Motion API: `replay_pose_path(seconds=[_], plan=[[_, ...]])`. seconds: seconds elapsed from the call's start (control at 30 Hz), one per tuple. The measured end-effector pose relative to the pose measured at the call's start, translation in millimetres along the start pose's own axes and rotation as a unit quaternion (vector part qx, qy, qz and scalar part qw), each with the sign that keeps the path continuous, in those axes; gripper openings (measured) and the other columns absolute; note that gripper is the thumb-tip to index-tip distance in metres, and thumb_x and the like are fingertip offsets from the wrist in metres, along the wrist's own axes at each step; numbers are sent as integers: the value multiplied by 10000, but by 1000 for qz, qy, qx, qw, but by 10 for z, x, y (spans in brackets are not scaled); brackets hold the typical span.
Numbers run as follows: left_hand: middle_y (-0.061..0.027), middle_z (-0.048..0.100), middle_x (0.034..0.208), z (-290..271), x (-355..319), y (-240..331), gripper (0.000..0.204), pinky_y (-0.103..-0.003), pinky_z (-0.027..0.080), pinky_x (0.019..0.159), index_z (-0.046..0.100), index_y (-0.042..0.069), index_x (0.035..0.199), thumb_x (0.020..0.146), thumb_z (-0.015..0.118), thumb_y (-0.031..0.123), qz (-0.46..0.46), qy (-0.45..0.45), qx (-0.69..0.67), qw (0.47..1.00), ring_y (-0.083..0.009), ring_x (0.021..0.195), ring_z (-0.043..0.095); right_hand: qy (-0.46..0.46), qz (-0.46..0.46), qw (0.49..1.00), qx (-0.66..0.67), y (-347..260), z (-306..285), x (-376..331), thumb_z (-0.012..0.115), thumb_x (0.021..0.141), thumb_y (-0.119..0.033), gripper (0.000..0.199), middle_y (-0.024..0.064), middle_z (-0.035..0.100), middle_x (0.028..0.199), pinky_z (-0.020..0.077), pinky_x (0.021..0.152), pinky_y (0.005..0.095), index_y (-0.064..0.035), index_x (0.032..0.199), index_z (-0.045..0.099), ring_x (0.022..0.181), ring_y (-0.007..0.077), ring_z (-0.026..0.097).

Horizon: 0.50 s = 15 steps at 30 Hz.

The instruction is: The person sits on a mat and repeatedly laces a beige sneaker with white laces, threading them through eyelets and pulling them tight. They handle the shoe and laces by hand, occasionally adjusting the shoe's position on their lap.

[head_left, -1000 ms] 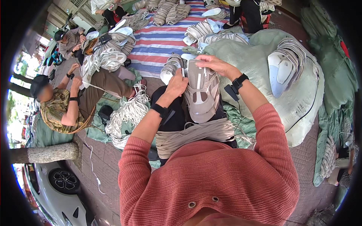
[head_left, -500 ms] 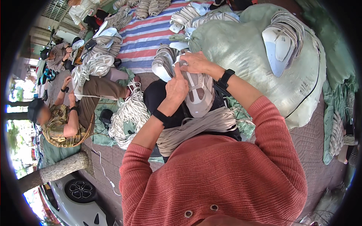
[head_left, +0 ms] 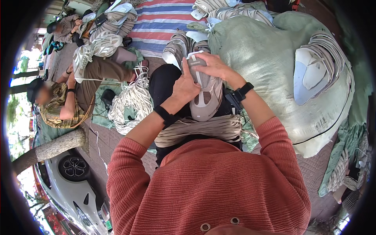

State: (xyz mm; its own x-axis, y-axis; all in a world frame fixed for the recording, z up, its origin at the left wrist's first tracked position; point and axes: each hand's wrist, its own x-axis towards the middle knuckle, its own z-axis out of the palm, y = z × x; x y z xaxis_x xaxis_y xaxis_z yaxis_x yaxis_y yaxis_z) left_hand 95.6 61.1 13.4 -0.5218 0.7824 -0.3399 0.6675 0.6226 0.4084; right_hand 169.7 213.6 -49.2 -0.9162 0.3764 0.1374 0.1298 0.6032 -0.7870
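Observation:
A grey-beige shoe upper (head_left: 205,105) with pale overlays rests on my lap, its toe toward me and its tongue away from me. My left hand (head_left: 187,87) grips its left side, the index finger stretched up along the tongue and the other fingers curled. From the right, my right hand (head_left: 211,65) closes over the tongue and collar, with the fingertips on the tongue. Across my lap, just below the toe, lies a thick bundle of beige laces (head_left: 199,131). Any lace between my fingers is too small to make out.
Stacked shoe uppers (head_left: 176,49) stand beyond my knees. Large pale-green sacks (head_left: 266,78) fill the right, one bearing more nested uppers (head_left: 321,70). White laces (head_left: 131,103) heap at left, near a seated co-worker (head_left: 58,105) holding an upper. A striped sheet (head_left: 156,27) lies ahead.
My view has shifted, so the surroundings sit differently. My right hand now lies flatter over the tongue, which shows its front; before, both hands' fingers met at the tongue's top.

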Motion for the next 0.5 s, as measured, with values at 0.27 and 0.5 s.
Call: replay_pose_path(seconds=[0.27,0.5], plan=[[-229,608,959,112,-81,-443,891,-338,515,586,58,-3,1499,831,620,174,135,24,-94,986,-197,572,619,-50,79,934,344,-33,63,14,531,968,-325,340,39,578,1173,411,922,300,-103,1223,567,1106,142,503],[-172,609,853,102,-58,-519,849,-319,495,559,167,-30,1469,838,678,214,161,50,-49,984,-186,550,604,-8,97,983,158,-155,156,84,524,966,-324,299,52,593,1094,425,877,298,-70,1116,575,1020,152,533]])
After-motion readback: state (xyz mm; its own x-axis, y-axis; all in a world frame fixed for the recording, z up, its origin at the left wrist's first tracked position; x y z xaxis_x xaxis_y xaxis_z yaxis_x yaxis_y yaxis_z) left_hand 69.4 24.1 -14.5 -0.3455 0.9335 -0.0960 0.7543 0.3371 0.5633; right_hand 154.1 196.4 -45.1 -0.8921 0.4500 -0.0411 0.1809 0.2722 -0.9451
